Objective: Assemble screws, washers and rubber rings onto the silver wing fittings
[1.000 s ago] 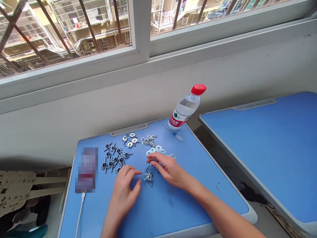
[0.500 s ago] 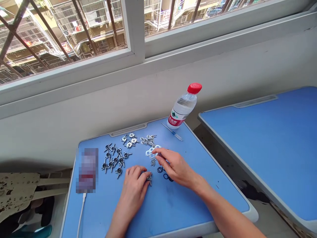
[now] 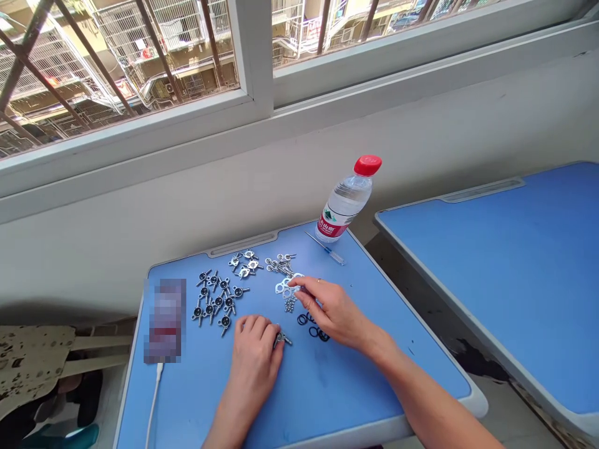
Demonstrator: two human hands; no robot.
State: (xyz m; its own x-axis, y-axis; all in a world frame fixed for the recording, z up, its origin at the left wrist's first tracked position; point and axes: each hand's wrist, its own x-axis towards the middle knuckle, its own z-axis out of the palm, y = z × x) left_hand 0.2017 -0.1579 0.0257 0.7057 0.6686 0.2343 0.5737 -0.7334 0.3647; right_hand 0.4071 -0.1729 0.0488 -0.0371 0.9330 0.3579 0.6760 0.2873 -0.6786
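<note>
My left hand [image 3: 256, 349] is closed, thumb and fingers gripping a small metal fitting [image 3: 282, 338] with a short stem pointing right. Over a pile of flat silver plates [image 3: 281, 289] is my right hand [image 3: 330, 305], its thumb and index finger bent toward each other; what is between them, if anything, I cannot make out. Tiny metal pieces [image 3: 289, 305] lie just below the plates. Black rubber rings [image 3: 303, 319] rest under and beside the right hand, partly hidden by it. Several metal fittings with black centres [image 3: 218, 302] are spread left of my hands.
Several fittings topped with silver plates [image 3: 244, 272] and a heap of eyelet-ended metal pieces [image 3: 279, 265] lie toward the back. A red-capped water bottle [image 3: 345, 206] stands behind a thin screwdriver [image 3: 330, 251]. At left, a blurred-out device [image 3: 165, 321] has a white cable [image 3: 153, 399].
The fitting in my left hand has turned, its stem now pointing right instead of toward me. My right hand has shifted very slightly, staying over the plates.
</note>
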